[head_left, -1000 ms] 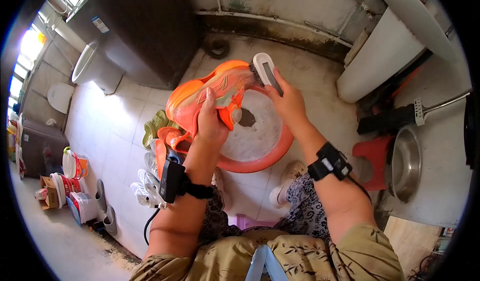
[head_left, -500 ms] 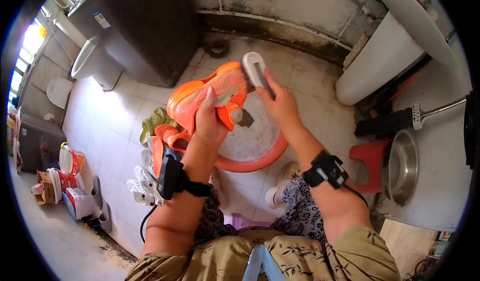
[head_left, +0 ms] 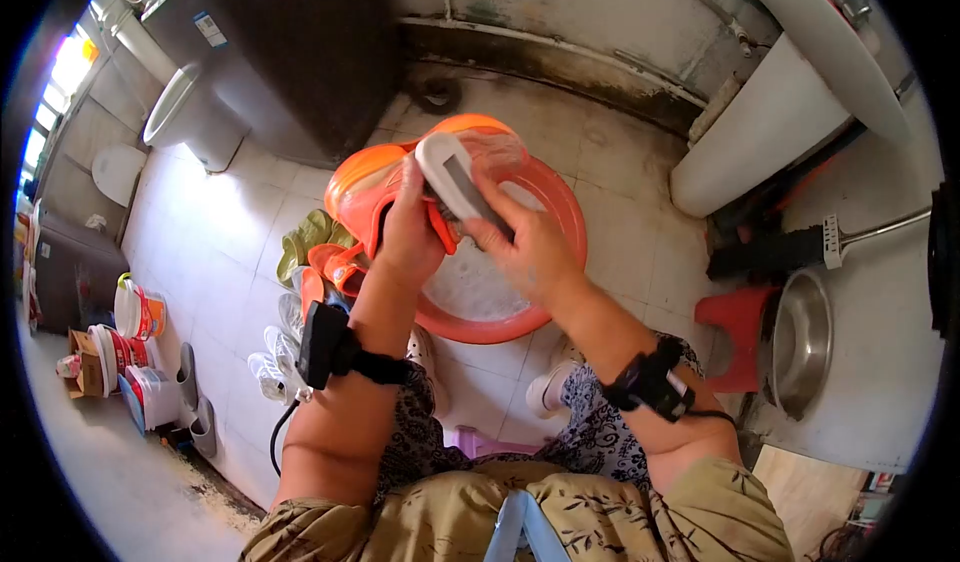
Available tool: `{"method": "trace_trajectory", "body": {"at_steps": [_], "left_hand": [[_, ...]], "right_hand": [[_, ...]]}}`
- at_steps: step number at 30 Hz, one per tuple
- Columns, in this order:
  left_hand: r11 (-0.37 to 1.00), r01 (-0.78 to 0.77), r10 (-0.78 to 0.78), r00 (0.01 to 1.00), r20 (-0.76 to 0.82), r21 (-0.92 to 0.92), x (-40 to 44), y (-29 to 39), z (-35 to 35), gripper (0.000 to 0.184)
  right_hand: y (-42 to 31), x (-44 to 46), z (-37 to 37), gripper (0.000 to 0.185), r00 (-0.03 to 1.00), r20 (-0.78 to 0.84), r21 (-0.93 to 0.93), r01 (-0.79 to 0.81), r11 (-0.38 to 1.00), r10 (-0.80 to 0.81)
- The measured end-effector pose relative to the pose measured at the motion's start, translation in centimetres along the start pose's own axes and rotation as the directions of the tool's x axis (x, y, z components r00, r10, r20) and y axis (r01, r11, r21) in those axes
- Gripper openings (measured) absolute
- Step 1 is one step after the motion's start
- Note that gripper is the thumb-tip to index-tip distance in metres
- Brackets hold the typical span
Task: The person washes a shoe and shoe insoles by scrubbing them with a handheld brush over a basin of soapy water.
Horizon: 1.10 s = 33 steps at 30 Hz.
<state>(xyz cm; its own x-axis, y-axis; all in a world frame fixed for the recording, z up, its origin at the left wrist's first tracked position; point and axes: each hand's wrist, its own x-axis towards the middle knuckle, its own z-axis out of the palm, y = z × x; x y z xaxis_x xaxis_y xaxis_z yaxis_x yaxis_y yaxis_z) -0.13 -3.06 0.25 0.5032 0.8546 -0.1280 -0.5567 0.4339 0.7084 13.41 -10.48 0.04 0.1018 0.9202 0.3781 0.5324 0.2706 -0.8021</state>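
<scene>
An orange sneaker [head_left: 362, 180] is gripped in my left hand [head_left: 411, 234], tilted over a round red basin [head_left: 572, 232]. Foamy water [head_left: 478, 287] lies in the basin. My right hand [head_left: 533, 245] is wrapped round a white and grey scrub brush [head_left: 441, 162]. The brush lies across the near part of the sneaker, over its opening. Its bristles are hidden beneath the handle, and the sneaker's middle is partly covered by the brush and my hands.
Orange shoes [head_left: 337, 267], green shoes [head_left: 310, 237] and white sneakers [head_left: 275, 362] lie left of the basin. A red stool [head_left: 735, 332] and a metal bowl [head_left: 803, 342] stand at right. Buckets [head_left: 140, 307] and grey slippers [head_left: 203, 427] are at far left. A dark appliance [head_left: 270, 52] stands behind.
My right hand has brought the brush left and down, from the sneaker's far right end to its opening. The sneaker has turned a little in my left hand.
</scene>
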Motion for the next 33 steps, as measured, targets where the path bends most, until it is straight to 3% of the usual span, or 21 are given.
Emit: {"method": "trace_trajectory", "body": {"at_steps": [2, 4, 6, 10, 12, 14, 16, 17, 19, 20, 22, 23, 26, 28, 29, 33], "left_hand": [[0.986, -0.004, 0.012, 0.999, 0.049, -0.169, -0.2, -0.2, 0.3, 0.056], [0.985, -0.053, 0.064, 0.996, 0.062, -0.163, -0.1, -0.5, 0.8, 0.057], [0.995, -0.076, 0.081, 0.994, 0.079, -0.066, -0.3, -0.5, 1.2, 0.058], [0.999, -0.029, 0.026, 0.997, -0.072, -0.036, -0.3, 0.0, 1.0, 0.058], [0.991, 0.003, -0.021, 0.99, -0.137, -0.131, -0.3, -0.4, 1.0, 0.056], [0.983, -0.026, 0.025, 1.0, -0.006, -0.181, -0.3, -0.6, 1.1, 0.056], [0.985, -0.04, 0.042, 0.999, 0.013, -0.17, -0.4, -0.7, 1.0, 0.054], [0.989, -0.035, 0.038, 0.999, 0.023, -0.141, -0.3, -0.9, 0.7, 0.05], [0.993, -0.038, 0.042, 0.999, 0.031, -0.116, -0.3, -0.7, -0.2, 0.046], [0.997, -0.014, 0.017, 0.999, 0.039, -0.077, -0.4, -0.6, -0.7, 0.042], [0.999, 0.003, -0.001, 0.999, 0.044, -0.045, -0.4, -0.8, -1.4, 0.04], [1.0, 0.004, -0.003, 0.999, 0.042, -0.03, -0.4, -1.1, -1.7, 0.039], [1.0, 0.01, -0.009, 1.0, 0.024, -0.022, -0.4, -1.4, -1.8, 0.039], [0.994, 0.014, -0.023, 0.996, -0.084, -0.107, -0.6, -0.8, -0.8, 0.04], [0.993, -0.016, 0.009, 0.998, -0.058, -0.119, -0.7, -0.6, -0.5, 0.043], [0.962, 0.098, -0.111, 0.993, -0.035, -0.254, -0.7, -0.5, -0.3, 0.045]], "right_hand": [[1.4, 0.3, -0.7, 0.055, 0.994, 0.031, -0.14, -0.1, 0.985, 0.105], [3.2, 1.3, -1.6, 0.055, 0.997, -0.048, -0.216, -0.076, 0.974, 0.067], [4.7, 1.6, -1.7, 0.054, 0.976, -0.129, -0.152, -0.194, 0.969, 0.175], [-0.1, 0.0, -0.2, 0.053, 0.996, 0.024, -0.111, -0.081, 0.99, 0.085], [0.4, -0.2, -0.1, 0.053, 0.995, 0.039, -0.172, -0.083, 0.982, 0.09], [1.7, 0.9, -2.0, 0.055, 0.992, 0.026, -0.241, -0.11, 0.964, 0.12], [4.2, 1.8, -3.6, 0.054, 0.946, -0.119, -0.313, -0.323, 0.893, 0.3], [5.1, 1.9, -4.3, 0.054, 0.948, -0.123, -0.315, -0.317, 0.895, 0.293], [6.3, 2.0, -5.3, 0.055, 0.865, -0.219, -0.233, -0.496, 0.836, 0.452], [6.8, 2.0, -5.3, 0.055, 0.869, -0.213, -0.239, -0.489, 0.839, 0.446], [6.6, 2.2, -5.4, 0.056, 0.84, -0.347, 0.095, -0.41, 0.907, 0.416], [6.5, 2.0, -5.5, 0.059, 0.838, -0.3, 0.224, -0.402, 0.888, 0.456], [6.2, 1.4, -4.6, 0.058, 0.873, -0.327, 0.286, -0.274, 0.918, 0.362], [5.4, 1.3, -4.3, 0.058, 0.893, -0.314, 0.243, -0.253, 0.936, 0.323], [4.9, 1.3, -4.1, 0.058, 0.911, -0.296, 0.208, -0.232, 0.95, 0.287], [3.1, 1.8, -3.7, 0.058, 0.904, -0.236, 0.315, -0.275, 0.908, 0.356]]}}
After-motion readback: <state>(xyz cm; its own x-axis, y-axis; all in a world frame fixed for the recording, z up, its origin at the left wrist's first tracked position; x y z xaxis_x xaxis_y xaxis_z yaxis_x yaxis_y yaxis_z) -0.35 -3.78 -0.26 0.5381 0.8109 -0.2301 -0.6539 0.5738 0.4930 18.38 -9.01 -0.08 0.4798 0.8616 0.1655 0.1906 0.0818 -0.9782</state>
